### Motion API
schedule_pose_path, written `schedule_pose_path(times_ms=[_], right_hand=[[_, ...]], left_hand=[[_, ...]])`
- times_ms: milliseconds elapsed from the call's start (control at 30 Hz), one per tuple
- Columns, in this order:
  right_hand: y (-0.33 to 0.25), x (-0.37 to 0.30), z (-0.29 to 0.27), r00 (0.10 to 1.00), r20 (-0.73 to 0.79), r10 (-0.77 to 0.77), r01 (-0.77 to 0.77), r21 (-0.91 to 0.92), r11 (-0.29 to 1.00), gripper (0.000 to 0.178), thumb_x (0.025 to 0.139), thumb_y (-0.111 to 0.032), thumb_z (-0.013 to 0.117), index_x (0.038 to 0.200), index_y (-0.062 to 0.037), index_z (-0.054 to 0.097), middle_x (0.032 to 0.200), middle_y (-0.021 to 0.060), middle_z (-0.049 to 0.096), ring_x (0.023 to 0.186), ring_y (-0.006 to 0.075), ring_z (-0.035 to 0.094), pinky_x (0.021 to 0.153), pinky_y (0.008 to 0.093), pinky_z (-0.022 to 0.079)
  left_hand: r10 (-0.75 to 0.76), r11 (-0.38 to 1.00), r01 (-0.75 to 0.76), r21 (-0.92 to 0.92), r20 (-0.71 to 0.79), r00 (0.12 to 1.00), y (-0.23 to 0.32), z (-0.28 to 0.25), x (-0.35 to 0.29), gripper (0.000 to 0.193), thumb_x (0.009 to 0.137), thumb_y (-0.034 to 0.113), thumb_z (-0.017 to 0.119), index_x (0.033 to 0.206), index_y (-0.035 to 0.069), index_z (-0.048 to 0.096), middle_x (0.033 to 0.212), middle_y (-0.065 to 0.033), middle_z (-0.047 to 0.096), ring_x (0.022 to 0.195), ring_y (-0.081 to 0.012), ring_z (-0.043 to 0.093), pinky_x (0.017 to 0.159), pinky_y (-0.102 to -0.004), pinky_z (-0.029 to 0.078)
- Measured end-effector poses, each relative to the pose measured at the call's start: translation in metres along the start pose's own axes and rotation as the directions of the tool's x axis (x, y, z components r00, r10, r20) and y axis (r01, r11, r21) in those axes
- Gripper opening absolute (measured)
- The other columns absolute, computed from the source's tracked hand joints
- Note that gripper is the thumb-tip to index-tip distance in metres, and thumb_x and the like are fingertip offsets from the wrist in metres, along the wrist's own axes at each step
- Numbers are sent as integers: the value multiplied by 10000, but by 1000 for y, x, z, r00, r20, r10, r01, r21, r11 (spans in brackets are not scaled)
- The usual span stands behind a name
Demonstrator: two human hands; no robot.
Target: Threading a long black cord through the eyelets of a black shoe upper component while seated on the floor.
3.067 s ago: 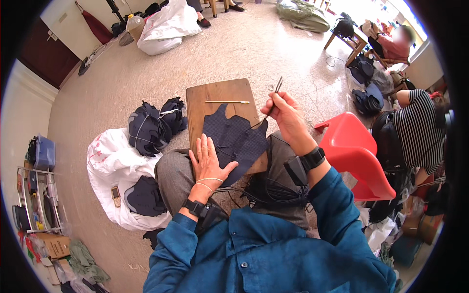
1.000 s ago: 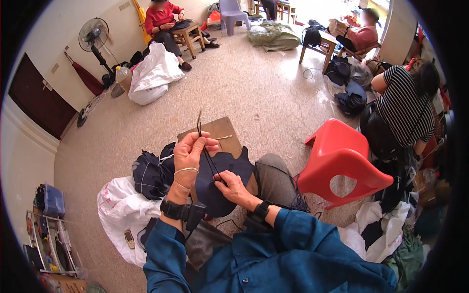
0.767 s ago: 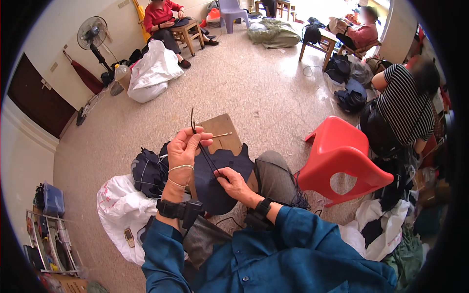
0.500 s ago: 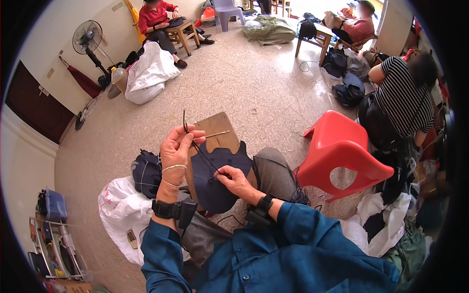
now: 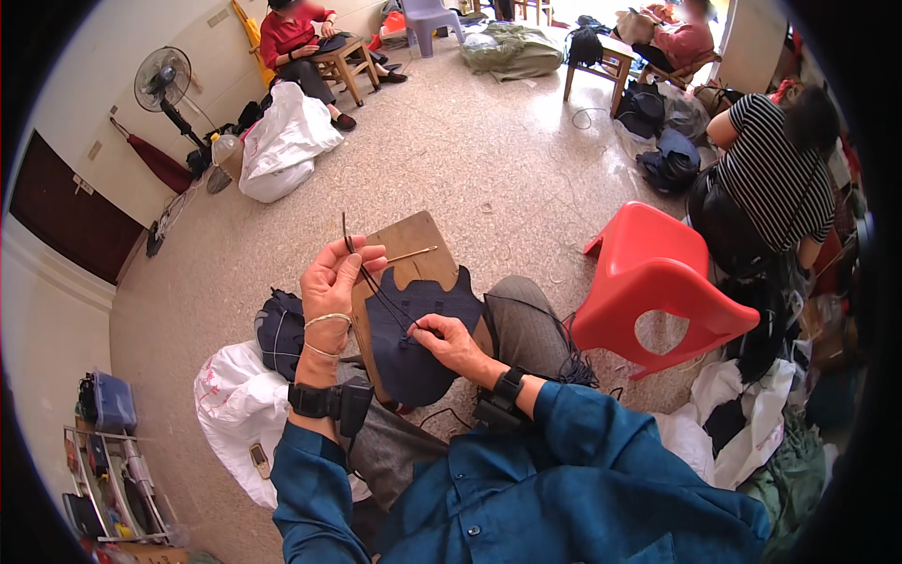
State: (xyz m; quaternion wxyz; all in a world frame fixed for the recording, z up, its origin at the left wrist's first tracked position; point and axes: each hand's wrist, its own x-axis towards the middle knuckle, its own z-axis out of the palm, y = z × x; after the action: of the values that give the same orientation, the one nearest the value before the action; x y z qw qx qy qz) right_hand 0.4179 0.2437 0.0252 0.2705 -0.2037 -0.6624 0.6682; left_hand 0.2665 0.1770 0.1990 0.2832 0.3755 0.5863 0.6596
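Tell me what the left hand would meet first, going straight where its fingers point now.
Probably the thin, straight, pale rod on the flat brown wooden board; the left hand seems raised above it, so it may pass over.

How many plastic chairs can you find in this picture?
2: a red chair to the person's right, and a pale purple chair at the top edge, partly cut off. Others may be hidden.

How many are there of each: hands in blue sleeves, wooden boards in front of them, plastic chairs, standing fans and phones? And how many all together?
Hands in blue sleeves: 2 (left hand and right hand)
Wooden boards: 1 (wooden board)
Plastic chairs: 2 (red chair and purple chair)
Standing fans: 1 (fan)
Phones: 1 (phone)
Total: 7
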Motion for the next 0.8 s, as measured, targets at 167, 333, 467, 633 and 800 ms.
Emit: schedule_pose_path(times_ms=[167,333,467,633,800], right_hand=[[-8,7,2,998,-53,-13,11,-37,999,163,945,-127,669,1013,17,701,896,131,717,838,178,675,758,314,523],[3,3,-9,994,-68,-82,69,-169,983,94,925,-83,668,991,-19,691,896,99,676,815,187,654,732,308,522],[5,-4,-14,992,-89,-91,68,-230,971,136,913,-48,661,1048,-33,664,897,93,658,798,174,645,719,302,523],[-17,-17,-13,989,-10,-145,127,-430,894,136,883,-20,662,1018,-33,664,887,125,638,807,249,662,713,332,532],[-6,-20,-1,960,102,-259,278,-428,860,106,891,-16,639,990,-25,678,918,156,642,854,345,668,745,390,544]], left_hand=[[15,1000,-15,-4,-4,1000,-8,2,0,231,1036,97,553,1213,-45,595,1100,-168,718,968,-209,718,899,-308,573],[82,996,-82,39,13,997,-13,1,2,216,1035,95,556,1206,-30,601,1096,-160,722,970,-214,716,906,-314,568],[66,998,-66,-7,-15,998,-20,0,-2,229,1040,104,554,1223,-24,606,1105,-158,725,972,-195,714,899,-301,569],[86,996,-83,37,-78,993,-57,-14,-15,422,1032,121,574,1407,-39,466,1324,-197,613,1219,-240,603,1050,-329,471],[-23,828,-1,560,36,999,-152,-44,-66,435,916,84,659,1322,-23,545,1396,-232,534,1317,-393,509,1126,-405,389]])
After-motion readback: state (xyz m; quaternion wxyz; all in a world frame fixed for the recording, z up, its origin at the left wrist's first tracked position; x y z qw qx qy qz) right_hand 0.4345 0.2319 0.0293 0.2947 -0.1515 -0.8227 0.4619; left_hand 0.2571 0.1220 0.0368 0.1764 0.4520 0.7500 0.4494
